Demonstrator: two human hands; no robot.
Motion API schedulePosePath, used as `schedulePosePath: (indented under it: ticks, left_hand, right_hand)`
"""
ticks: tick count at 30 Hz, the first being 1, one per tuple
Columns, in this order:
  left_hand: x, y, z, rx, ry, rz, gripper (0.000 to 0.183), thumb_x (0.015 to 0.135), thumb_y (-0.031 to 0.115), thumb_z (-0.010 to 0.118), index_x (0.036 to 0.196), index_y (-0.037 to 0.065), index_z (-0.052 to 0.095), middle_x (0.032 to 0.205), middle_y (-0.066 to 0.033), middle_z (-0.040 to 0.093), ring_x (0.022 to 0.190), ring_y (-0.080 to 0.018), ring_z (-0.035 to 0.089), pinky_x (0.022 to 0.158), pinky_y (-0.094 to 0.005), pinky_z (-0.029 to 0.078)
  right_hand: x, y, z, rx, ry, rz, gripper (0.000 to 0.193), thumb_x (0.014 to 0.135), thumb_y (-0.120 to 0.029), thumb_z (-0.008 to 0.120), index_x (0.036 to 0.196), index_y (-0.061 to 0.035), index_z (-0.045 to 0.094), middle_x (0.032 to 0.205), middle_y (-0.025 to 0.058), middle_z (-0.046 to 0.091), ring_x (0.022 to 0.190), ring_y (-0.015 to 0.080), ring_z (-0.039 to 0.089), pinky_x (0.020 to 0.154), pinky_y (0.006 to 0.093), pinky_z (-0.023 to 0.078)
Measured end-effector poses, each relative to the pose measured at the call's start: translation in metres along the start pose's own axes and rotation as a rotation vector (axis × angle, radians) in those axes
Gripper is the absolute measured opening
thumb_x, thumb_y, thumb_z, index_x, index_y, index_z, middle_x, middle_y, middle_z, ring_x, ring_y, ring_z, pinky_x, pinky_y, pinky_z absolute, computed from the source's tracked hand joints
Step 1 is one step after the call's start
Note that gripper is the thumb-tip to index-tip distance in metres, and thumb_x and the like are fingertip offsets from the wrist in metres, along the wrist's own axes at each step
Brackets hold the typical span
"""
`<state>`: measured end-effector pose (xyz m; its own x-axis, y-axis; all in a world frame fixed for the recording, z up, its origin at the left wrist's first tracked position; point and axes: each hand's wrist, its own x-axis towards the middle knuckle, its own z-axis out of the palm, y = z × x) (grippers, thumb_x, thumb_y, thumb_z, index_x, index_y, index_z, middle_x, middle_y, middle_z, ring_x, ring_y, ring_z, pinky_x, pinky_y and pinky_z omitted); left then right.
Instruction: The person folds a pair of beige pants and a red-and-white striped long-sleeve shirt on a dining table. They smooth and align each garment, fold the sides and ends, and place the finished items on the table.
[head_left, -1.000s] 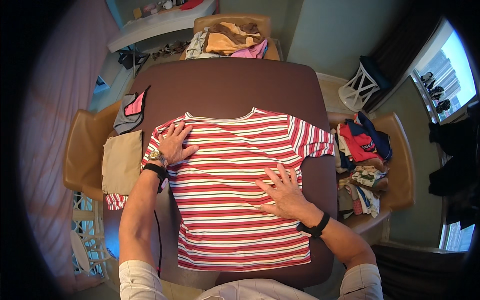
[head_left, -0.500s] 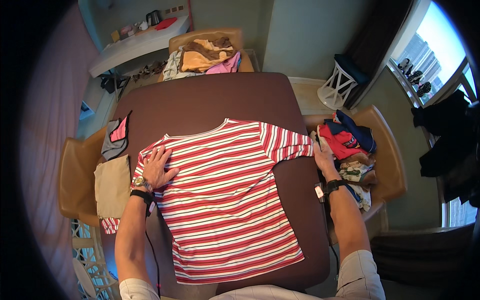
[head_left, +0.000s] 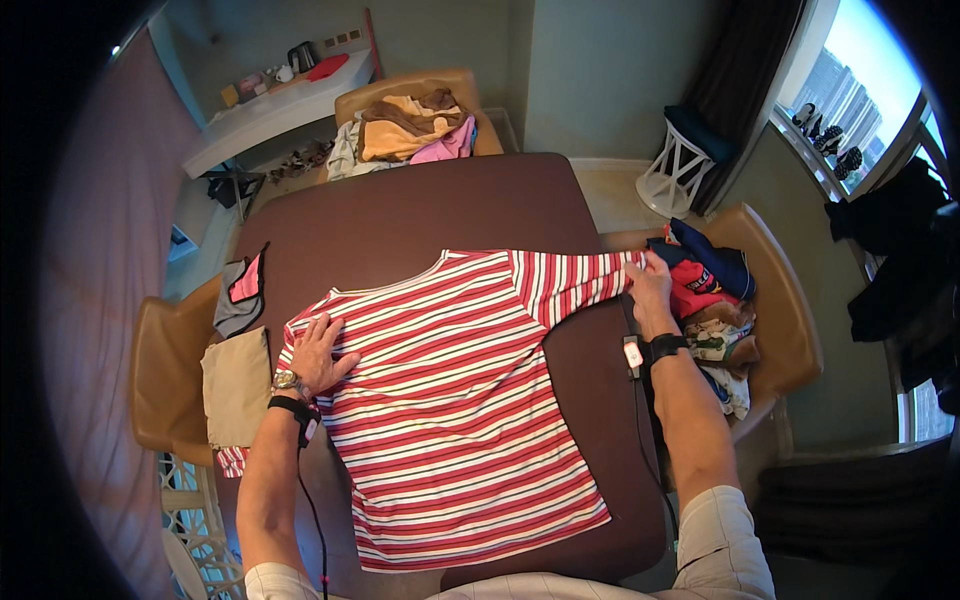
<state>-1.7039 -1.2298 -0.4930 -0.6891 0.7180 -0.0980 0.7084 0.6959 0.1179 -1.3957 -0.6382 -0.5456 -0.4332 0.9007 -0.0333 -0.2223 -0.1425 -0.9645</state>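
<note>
A red-and-white striped T-shirt [head_left: 450,400] lies spread on the brown-covered table [head_left: 420,205], its neckline on the far side. My left hand [head_left: 320,355] rests flat with fingers spread on the shirt's left shoulder. My right hand [head_left: 650,290] pinches the end of the right sleeve, which is drawn out straight past the table's right edge. The left sleeve is mostly hidden beneath my left hand and wrist.
Folded beige cloth [head_left: 237,385] and a grey-and-pink piece [head_left: 240,292] lie at the left edge by a tan chair [head_left: 165,375]. Another tan chair [head_left: 785,310] at right holds piled clothes [head_left: 710,285]. A far chair carries an orange-brown heap [head_left: 410,125].
My right hand has moved slightly outward and away from me, stretching the right sleeve straighter and farther up. My left hand stays on the shoulder. The view has shifted a little.
</note>
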Motion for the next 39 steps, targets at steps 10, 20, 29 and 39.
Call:
schedulePosePath:
  ticks: [10,20,29,39]
  left_hand:
    - [-0.051,0.086,-0.038,-0.371,0.235,0.264,0.068,0.104,0.029,0.078,0.161,0.002,0.052,0.158,-0.0297,0.059,0.144,-0.0454,0.061,0.117,-0.0516,0.054]
    - [-0.046,0.160,0.005,-0.389,0.185,0.420,0.055,0.102,0.026,0.081,0.147,0.000,0.064,0.111,-0.0205,0.080,0.095,-0.0351,0.080,0.082,-0.0439,0.066]
    - [-0.101,0.194,-0.011,-0.354,-0.140,0.456,0.053,0.095,0.041,0.088,0.130,0.004,0.075,0.098,-0.0152,0.081,0.084,-0.0289,0.079,0.071,-0.0402,0.062]
    - [-0.120,0.205,0.002,-0.333,-0.079,0.471,0.019,0.092,0.017,0.083,0.101,0.002,0.077,0.093,-0.0164,0.077,0.084,-0.0349,0.075,0.074,-0.0455,0.061]
  right_hand:
    - [-0.233,-0.132,0.043,-0.541,-0.904,-0.316,0.018,0.099,0.006,0.070,0.112,-0.0058,0.074,0.119,0.0059,0.077,0.112,0.0194,0.073,0.101,0.0371,0.058]
    - [-0.294,-0.100,0.005,-0.987,-0.798,-0.462,0.013,0.100,-0.003,0.064,0.112,-0.0053,0.069,0.108,0.0127,0.076,0.110,0.0373,0.071,0.098,0.0482,0.058]
    - [-0.341,-0.076,0.045,-0.968,-1.068,-0.206,0.039,0.103,-0.012,0.068,0.141,-0.0031,0.064,0.105,0.0159,0.079,0.090,0.0354,0.078,0.082,0.0482,0.062]
    - [-0.330,-0.040,0.028,-0.687,-0.837,0.065,0.039,0.105,-0.017,0.074,0.137,0.0019,0.065,0.104,0.0114,0.082,0.091,0.0178,0.078,0.083,0.0346,0.062]
